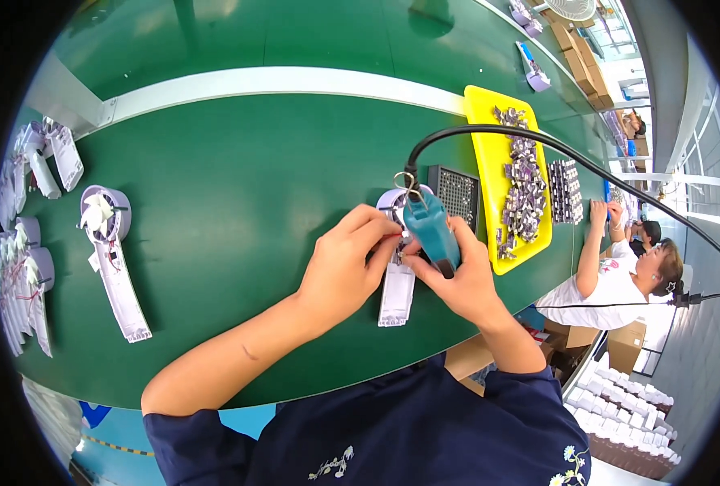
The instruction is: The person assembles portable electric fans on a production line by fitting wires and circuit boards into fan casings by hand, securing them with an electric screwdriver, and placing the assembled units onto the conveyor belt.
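A white handheld-fan half shell [397, 298] lies on the green bench before me, its round head largely covered by my hands and a tool. My left hand [345, 257] is closed in a pinch over the shell, and a thin red wire [396, 235] shows at its fingertips. Close beside it, my right hand [467, 279] bends its thumb in toward the same spot. A teal electric screwdriver [430, 227] with a metal hook and black cable hides most of the right fingers, so what they pinch is unclear. Another fan half shell [117, 271] with a white blade lies to the left.
A yellow tray [480, 150] of small metallic parts stands at the right, next to a black screw-holding grid [463, 193] and rows of small parts [565, 193]. More fan shells [32, 279] pile up at far left. A co-worker [619, 279] sits at the right.
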A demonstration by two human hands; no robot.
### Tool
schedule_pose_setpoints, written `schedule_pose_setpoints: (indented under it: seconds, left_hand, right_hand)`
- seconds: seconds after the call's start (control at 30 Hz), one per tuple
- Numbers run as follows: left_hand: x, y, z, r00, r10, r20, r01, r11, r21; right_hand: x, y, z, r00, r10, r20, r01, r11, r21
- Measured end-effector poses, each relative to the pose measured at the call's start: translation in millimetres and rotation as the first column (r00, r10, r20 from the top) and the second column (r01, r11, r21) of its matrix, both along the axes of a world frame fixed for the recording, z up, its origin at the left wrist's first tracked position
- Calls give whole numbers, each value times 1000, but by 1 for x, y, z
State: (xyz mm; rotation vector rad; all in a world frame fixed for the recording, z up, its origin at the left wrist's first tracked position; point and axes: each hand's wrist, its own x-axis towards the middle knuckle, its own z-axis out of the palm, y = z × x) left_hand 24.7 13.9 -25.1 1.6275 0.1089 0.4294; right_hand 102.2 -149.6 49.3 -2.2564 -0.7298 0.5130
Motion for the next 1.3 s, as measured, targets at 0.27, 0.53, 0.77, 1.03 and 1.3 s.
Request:
schedule_pose_setpoints:
  seconds: [0.27,0.53,0.77,1.03,1.3]
  left_hand:
    - [-2,1,5,999,-20,-33,20,1000,17]
    - [-5,7,19,991,-130,-31,133,964,228]
    - [-2,7,21,983,-157,-99,181,928,326]
    - [0,3,19,972,-161,-174,204,941,269]
    - [-2,5,20,971,-147,-186,200,930,308]
  right_hand:
    - [-6,-5,-8,999,5,39,-4,1000,-16]
    - [-10,-5,-5,991,-45,122,52,997,-58]
    - [6,-17,1,994,109,17,-109,994,20]
    - [26,-75,12,906,134,-402,278,527,803]
    - [43,-50,-17,998,-29,57,-56,31,998]
